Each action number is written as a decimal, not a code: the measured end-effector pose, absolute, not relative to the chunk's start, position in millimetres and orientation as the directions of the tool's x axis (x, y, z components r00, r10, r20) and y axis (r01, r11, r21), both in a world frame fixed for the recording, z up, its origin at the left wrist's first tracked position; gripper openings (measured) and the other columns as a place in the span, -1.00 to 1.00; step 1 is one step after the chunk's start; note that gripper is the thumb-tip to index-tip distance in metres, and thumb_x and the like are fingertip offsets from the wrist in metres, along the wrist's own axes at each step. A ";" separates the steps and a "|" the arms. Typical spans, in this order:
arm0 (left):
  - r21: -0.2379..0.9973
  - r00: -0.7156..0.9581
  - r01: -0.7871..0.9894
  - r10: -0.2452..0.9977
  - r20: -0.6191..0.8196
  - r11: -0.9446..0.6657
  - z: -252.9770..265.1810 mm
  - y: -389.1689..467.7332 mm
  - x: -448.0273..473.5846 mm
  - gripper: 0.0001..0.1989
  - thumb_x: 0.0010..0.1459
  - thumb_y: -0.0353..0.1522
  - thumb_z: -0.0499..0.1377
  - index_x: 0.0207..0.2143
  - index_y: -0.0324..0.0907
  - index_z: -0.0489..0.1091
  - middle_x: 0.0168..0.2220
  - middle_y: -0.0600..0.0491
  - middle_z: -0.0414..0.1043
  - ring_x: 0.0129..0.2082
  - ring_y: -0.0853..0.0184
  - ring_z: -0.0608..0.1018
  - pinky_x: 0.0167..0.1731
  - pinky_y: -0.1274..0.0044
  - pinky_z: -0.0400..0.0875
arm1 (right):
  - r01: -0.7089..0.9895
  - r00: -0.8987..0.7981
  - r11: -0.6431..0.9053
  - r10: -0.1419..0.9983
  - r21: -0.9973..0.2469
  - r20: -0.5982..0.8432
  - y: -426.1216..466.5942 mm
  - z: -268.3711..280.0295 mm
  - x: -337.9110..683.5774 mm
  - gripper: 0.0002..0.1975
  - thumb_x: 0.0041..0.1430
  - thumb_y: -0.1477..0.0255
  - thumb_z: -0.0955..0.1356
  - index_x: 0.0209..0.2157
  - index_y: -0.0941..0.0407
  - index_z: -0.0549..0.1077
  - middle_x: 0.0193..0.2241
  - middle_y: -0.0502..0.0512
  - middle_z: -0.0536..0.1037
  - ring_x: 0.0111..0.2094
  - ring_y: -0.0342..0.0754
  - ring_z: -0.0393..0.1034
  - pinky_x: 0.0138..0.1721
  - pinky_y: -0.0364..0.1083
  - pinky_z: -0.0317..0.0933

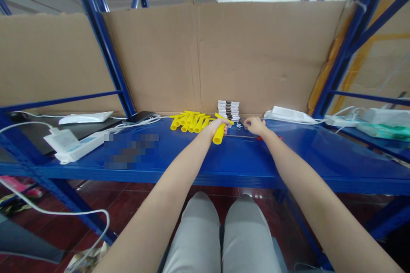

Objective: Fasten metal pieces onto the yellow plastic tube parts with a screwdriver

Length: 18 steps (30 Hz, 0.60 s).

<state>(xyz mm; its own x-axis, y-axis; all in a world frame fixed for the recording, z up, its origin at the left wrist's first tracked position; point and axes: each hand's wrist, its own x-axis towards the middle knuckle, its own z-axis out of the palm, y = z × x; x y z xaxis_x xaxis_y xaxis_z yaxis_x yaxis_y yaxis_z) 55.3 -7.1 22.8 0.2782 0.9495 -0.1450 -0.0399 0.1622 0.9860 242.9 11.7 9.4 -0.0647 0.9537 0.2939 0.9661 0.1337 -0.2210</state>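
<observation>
A yellow plastic tube with a flared end and a flat crosspiece (218, 135) is held in my left hand (215, 125), its wide end tilted toward me. My right hand (255, 125) is at the back of the blue shelf, fingertips pinched together beside some small shiny pieces (239, 126); what they hold, if anything, is too small to make out. Below that hand lies a screwdriver (277, 138) with a red handle, its thin shaft pointing left. Several similar yellow tubes (191, 129) lie in a group left of my left hand. Behind the hands sits a stack of white-and-dark small packs (228, 110).
A cardboard sheet (256, 55) stands along the back of the blue shelf (179, 158). On the left are a white power strip (83, 147) with a plugged-in adapter, a dark phone (139, 117) and cables. A white packet (288, 114) lies at right. Blue uprights (112, 59) frame both sides.
</observation>
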 end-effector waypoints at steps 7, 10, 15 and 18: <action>0.915 0.275 -0.196 0.915 -0.294 0.353 15.7 9.9 77.6 -0.83 0.12 -0.54 0.03 -0.51 -0.19 0.20 -0.77 0.20 0.09 -0.81 0.53 0.16 -0.79 0.70 0.12 | 0.963 -0.250 0.265 0.948 -0.056 0.197 5.6 11.0 236.8 -0.51 0.15 0.63 0.17 -0.04 -0.01 0.55 0.08 0.12 0.49 0.12 0.17 0.25 0.10 0.28 0.05; 0.911 0.280 -0.202 0.912 -0.299 0.361 16.3 13.1 79.3 -0.84 0.12 -0.54 0.03 -0.49 -0.19 0.21 -0.76 0.21 0.09 -0.80 0.53 0.17 -0.78 0.70 0.14 | 0.965 -0.238 0.255 0.948 -0.058 0.209 5.2 10.7 236.0 -0.51 0.16 0.62 0.17 -0.02 0.02 0.54 0.09 0.13 0.48 0.14 0.19 0.24 0.09 0.27 0.06; 0.906 0.296 -0.207 0.907 -0.301 0.368 16.5 16.7 79.6 -0.84 0.14 -0.53 0.03 -0.49 -0.18 0.19 -0.74 0.22 0.10 -0.81 0.53 0.17 -0.78 0.69 0.14 | 0.972 -0.211 0.228 0.956 -0.065 0.203 4.4 10.9 236.3 -0.53 0.16 0.59 0.18 -0.01 0.00 0.53 0.10 0.13 0.48 0.14 0.19 0.25 0.11 0.26 0.05; 0.906 0.295 -0.211 0.908 -0.297 0.366 14.0 19.5 80.4 -0.82 0.15 -0.53 0.01 -0.50 -0.17 0.17 -0.74 0.22 0.09 -0.81 0.53 0.17 -0.79 0.70 0.12 | 0.975 -0.203 0.217 0.960 -0.054 0.193 3.5 11.2 236.5 -0.53 0.15 0.57 0.18 -0.01 0.00 0.54 0.07 0.13 0.50 0.13 0.18 0.26 0.11 0.23 0.06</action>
